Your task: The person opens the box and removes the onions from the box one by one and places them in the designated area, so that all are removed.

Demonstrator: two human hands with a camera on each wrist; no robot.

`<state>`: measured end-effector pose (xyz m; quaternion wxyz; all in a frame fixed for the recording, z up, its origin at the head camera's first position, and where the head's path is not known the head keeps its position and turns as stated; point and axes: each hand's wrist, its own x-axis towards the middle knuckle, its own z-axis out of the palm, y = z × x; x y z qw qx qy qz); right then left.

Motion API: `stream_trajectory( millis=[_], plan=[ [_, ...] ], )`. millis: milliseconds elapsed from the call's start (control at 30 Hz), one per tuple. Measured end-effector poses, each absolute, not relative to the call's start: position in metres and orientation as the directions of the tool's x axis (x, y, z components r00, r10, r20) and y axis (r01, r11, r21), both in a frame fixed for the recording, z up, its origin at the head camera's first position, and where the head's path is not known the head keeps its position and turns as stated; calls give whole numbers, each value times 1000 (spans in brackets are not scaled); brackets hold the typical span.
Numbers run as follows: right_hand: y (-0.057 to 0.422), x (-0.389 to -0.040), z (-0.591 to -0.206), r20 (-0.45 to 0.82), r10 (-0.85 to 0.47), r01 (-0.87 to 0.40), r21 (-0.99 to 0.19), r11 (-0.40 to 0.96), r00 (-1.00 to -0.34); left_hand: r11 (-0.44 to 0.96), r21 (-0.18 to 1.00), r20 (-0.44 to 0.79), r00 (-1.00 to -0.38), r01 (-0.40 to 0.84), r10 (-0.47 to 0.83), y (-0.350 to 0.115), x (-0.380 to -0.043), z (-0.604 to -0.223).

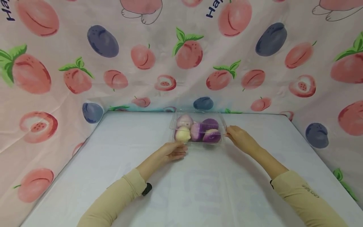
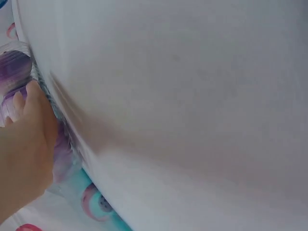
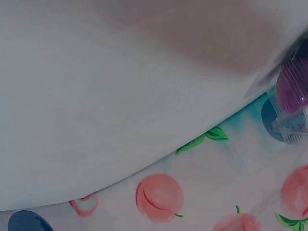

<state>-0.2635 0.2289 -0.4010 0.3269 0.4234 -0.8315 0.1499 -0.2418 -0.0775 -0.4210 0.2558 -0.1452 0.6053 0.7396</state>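
Note:
A clear plastic clamshell box point(image 1: 195, 143) stands near the back of the white table. Inside it are several rounded things, some deep purple point(image 1: 212, 136), one cream-yellow point(image 1: 182, 134) and others pale lilac; their exact kind is unclear. My left hand point(image 1: 171, 152) holds the box's front left edge, thumb and forefinger against it, the other fingers below and loosely bent. At the right side my right hand point(image 1: 240, 138) pinches the box's edge. In the left wrist view the left hand point(image 2: 33, 139) touches the clear plastic. The right wrist view shows the box point(image 3: 288, 91) but not the hand.
A white cloth point(image 1: 204, 189) covers the table. Behind and beside it hangs a pink curtain point(image 1: 164, 37) printed with peaches and dark blue fruit, close behind the box. A black band point(image 1: 146, 189) shows at the left sleeve's cuff.

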Motion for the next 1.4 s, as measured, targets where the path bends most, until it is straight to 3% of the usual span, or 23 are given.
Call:
stream_trajectory(
  millis=[133, 333, 567, 700, 867, 1033, 1167, 1400],
  plan=[
    [229, -263, -403, 695, -592, -797, 43, 602, -409, -114, 813, -532, -808, -571, 254, -86, -239, -421],
    [225, -260, -406, 696, -584, -790, 37, 612, -419, 40, 863, -504, -852, -504, 139, -99, -226, -418],
    [223, -257, -404, 682, -586, -774, 47, 632, -437, 154, 932, -339, -939, -327, 59, -109, -216, -415],
    [223, -257, -404, 684, -590, -775, 58, 629, -428, 311, 930, -217, -975, -196, 35, -112, -217, -413],
    [223, -261, -401, 692, -588, -773, 69, 631, -419, 513, 855, 16, -994, 72, 113, -117, -226, -413],
    [224, -262, -395, 694, -565, -760, 40, 649, -446, 607, 756, 105, -961, 244, 255, -119, -238, -416],
    [225, -263, -392, 708, -536, -749, 16, 662, -459, 626, 720, 117, -942, 298, 314, -115, -245, -414],
    [221, -266, -388, 717, -463, -722, -81, 687, -521, 637, 728, 67, -951, 253, 300, -104, -257, -413]
  ],
)
